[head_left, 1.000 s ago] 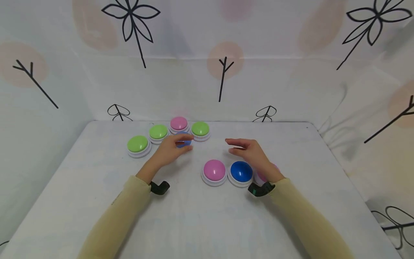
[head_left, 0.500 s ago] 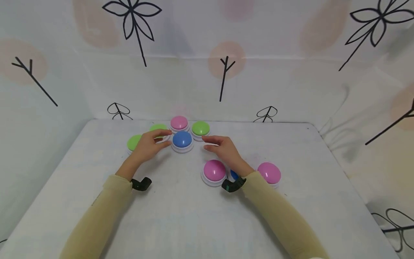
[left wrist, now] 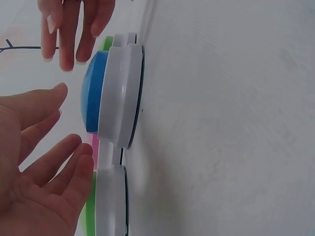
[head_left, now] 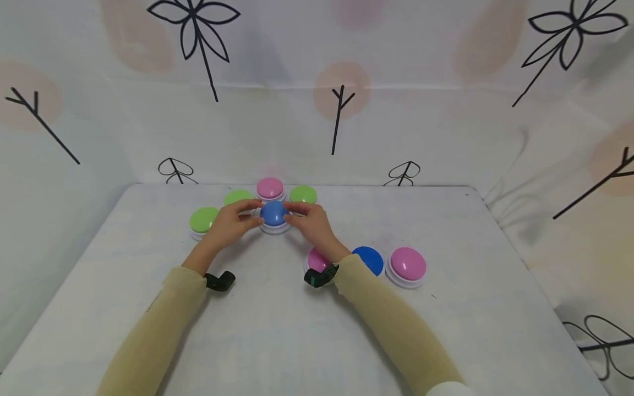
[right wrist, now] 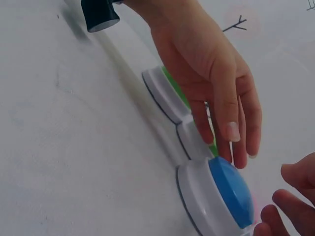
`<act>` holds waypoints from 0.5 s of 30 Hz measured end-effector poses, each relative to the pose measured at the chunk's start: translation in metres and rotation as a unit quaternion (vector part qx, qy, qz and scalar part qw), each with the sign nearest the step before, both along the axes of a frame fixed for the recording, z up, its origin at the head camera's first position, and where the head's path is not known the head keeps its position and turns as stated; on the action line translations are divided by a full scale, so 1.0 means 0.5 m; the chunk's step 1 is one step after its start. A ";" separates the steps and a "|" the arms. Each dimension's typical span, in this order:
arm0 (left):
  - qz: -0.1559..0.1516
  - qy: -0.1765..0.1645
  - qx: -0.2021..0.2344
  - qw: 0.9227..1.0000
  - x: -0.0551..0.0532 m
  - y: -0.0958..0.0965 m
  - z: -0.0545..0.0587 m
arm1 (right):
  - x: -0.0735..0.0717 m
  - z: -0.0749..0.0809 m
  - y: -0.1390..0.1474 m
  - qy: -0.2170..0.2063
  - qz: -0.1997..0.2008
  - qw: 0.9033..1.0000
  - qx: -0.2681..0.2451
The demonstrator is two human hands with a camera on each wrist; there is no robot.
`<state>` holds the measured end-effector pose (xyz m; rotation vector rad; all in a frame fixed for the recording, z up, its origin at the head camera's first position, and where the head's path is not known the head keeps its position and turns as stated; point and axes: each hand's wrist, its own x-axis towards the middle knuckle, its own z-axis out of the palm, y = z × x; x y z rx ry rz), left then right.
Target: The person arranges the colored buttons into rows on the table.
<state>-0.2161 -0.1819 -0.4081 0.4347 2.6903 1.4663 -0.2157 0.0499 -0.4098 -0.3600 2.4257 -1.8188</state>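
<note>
A domed push button with a light blue top and white round base sits on the table among other buttons. My left hand is at its left side, fingers extended and slightly bent. From the right, my right hand reaches in the same way, fingertips right at the dome's edge in the head view. In the left wrist view, gaps show between the blue dome and the fingers of both hands. The right wrist view shows the left hand beside the blue button, holding nothing.
Behind the blue button stand a pink button and green buttons, with another green button farther left. Nearer, under the right forearm, are a partly hidden pink button, a dark blue button and another pink button.
My right hand has moved left, from above the near row to the blue button's right side. My left hand has drawn left off the blue button, uncovering it. The buttons have stayed in place.
</note>
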 end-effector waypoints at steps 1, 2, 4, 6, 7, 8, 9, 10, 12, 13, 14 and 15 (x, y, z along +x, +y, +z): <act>-0.001 0.000 0.002 1.000 -0.001 0.001 -0.002 | -0.003 -0.002 -0.005 0.005 -0.005 1.000 0.000; -0.001 0.000 0.003 1.000 -0.002 0.001 -0.002 | -0.005 -0.003 -0.009 0.008 -0.007 1.000 0.000; -0.003 0.000 0.005 1.000 -0.003 0.002 -0.004 | -0.008 -0.005 -0.016 0.005 -0.009 1.000 0.003; -0.001 -0.002 0.004 1.000 -0.003 0.003 -0.005 | -0.008 -0.006 -0.018 0.000 -0.008 1.000 0.009; 0.000 -0.004 0.002 1.000 -0.003 0.004 -0.006 | -0.007 -0.006 -0.018 -0.002 -0.006 1.000 0.013; -0.001 -0.005 0.000 1.000 -0.003 0.005 -0.007 | -0.006 -0.006 -0.017 -0.005 -0.004 1.000 0.018; -0.003 -0.004 -0.001 1.000 -0.004 0.006 -0.008 | -0.005 -0.007 -0.016 -0.008 -0.002 1.000 0.021; -0.007 -0.004 -0.002 1.000 -0.004 0.007 -0.010 | -0.005 -0.008 -0.014 -0.010 -0.001 1.000 0.023; -0.013 -0.005 -0.003 1.000 -0.006 0.010 -0.013 | -0.005 -0.010 -0.011 -0.014 -0.002 1.000 0.025; -0.017 -0.005 -0.001 1.000 -0.007 0.011 -0.014 | -0.005 -0.010 -0.010 -0.018 -0.004 0.999 0.026; -0.020 -0.005 -0.001 1.000 -0.008 0.012 -0.015 | -0.006 -0.011 -0.009 -0.020 -0.006 0.999 0.026; -0.020 -0.005 -0.001 1.000 -0.008 0.013 -0.016 | -0.008 -0.011 -0.008 -0.023 -0.006 0.999 0.026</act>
